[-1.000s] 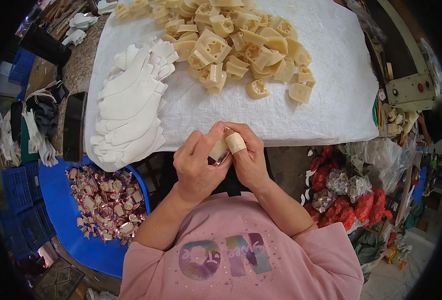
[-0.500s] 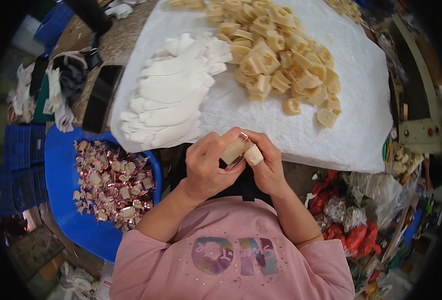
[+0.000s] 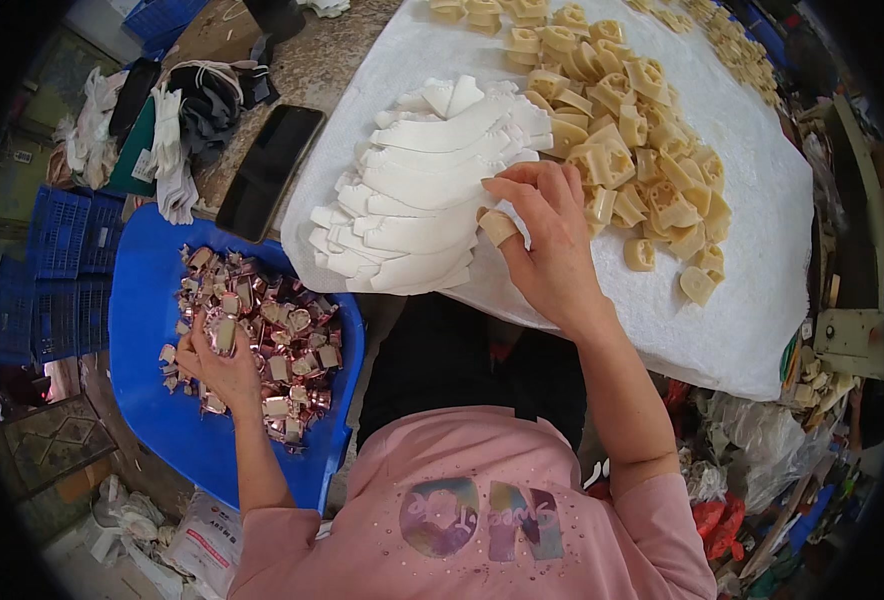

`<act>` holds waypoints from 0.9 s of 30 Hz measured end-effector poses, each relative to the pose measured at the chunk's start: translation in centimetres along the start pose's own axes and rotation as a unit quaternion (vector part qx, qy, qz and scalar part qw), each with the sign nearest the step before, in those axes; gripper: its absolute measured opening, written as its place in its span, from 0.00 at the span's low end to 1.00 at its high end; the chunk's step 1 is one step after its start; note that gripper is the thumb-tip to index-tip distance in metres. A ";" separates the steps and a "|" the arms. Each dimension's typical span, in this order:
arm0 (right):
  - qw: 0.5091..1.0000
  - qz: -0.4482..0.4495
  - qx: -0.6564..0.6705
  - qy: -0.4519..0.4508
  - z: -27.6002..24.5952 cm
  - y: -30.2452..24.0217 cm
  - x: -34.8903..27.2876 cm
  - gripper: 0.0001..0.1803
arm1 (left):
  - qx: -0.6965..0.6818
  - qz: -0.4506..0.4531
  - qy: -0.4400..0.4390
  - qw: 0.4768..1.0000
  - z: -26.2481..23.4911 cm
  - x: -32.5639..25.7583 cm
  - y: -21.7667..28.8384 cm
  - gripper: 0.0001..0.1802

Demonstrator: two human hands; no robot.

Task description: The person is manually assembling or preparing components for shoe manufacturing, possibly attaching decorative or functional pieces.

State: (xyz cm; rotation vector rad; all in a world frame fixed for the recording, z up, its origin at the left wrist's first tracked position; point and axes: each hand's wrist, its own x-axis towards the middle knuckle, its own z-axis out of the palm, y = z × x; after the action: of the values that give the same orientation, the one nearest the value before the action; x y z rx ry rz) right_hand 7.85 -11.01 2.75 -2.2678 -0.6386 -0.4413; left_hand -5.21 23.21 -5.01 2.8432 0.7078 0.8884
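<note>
Over the blue tub (image 3: 137, 400) on the left, my left hand (image 3: 227, 375) has its fingers around a small beige block with shiny pink metallic edges (image 3: 224, 335). Many similar pink-and-beige pieces (image 3: 292, 345) fill the tub beneath it. My right hand (image 3: 557, 240) reaches over the padded white table, its forefinger at the right edge of a fanned pile of white strips (image 3: 417, 190). Its thumb, wrapped in beige tape, stands apart from the forefinger. No strip shows clearly between them. Beyond that hand lies a heap of cream ring-shaped pieces (image 3: 652, 150).
A black phone (image 3: 272, 170) rests on the table left of the white sheet (image 3: 742, 330). White gloves (image 3: 172, 160) and dark cloth hang at the far left. Blue crates (image 3: 57, 235) stand left of the tub. Clear plastic bags (image 3: 762, 440) and red scraps lie at lower right.
My hands, together in front of me with a cream and pink piece, have separated. The left went down-left into the tub with a piece; the right moved up to the white strips. The view shifted.
</note>
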 end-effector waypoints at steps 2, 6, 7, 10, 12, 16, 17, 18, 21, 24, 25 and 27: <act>0.998 -0.006 -0.053 -0.017 0.4 -0.2 0.6 0.19 | -0.087 -0.060 -0.008 0.994 -0.2 0.2 0.6 0.24; 0.994 -0.017 -0.106 -0.005 1.1 -0.4 2.0 0.20 | -0.270 0.032 -0.043 0.961 -0.2 2.5 6.7 0.21; 0.993 -0.027 -0.114 0.001 1.3 -0.5 2.3 0.19 | -0.285 0.077 -0.030 0.955 -0.3 2.8 8.7 0.19; 0.992 -0.049 -0.117 0.002 2.1 -1.4 3.4 0.16 | -0.329 0.222 -0.018 0.918 -0.8 3.8 13.6 0.17; 0.992 -0.066 -0.109 -0.006 3.2 -2.2 4.0 0.15 | -0.338 0.261 -0.022 0.904 -0.7 4.1 15.3 0.17; 0.988 -0.096 -0.118 -0.025 4.9 -2.2 5.0 0.10 | -0.334 0.340 -0.045 0.878 -0.3 4.1 17.9 0.16; 0.987 -0.090 -0.127 -0.027 5.2 -2.3 5.3 0.10 | -0.324 0.343 -0.059 0.880 -0.1 3.9 18.2 0.15; 0.987 -0.084 -0.136 -0.029 5.5 -2.3 5.5 0.09 | -0.324 0.343 -0.059 0.880 0.0 3.8 18.2 0.15; 0.989 -0.063 -0.135 -0.017 6.6 -2.3 6.0 0.10 | -0.315 0.334 -0.056 0.887 0.2 3.6 18.2 0.15; 0.987 -0.044 -0.147 -0.042 6.7 -2.4 6.4 0.11 | -0.317 0.329 -0.052 0.888 0.3 3.6 18.2 0.15; 0.987 -0.044 -0.147 -0.042 6.7 -2.4 6.4 0.11 | -0.314 0.330 -0.053 0.889 0.3 3.6 18.1 0.15; 0.991 -0.023 -0.116 -0.054 6.6 -2.2 6.5 0.12 | -0.312 0.330 -0.054 0.889 0.3 3.6 18.1 0.14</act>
State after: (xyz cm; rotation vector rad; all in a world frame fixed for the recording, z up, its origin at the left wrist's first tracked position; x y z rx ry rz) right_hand 12.69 -2.85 2.63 -2.5158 -0.7277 -0.4366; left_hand 4.91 8.72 0.39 2.4736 -0.5286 0.8015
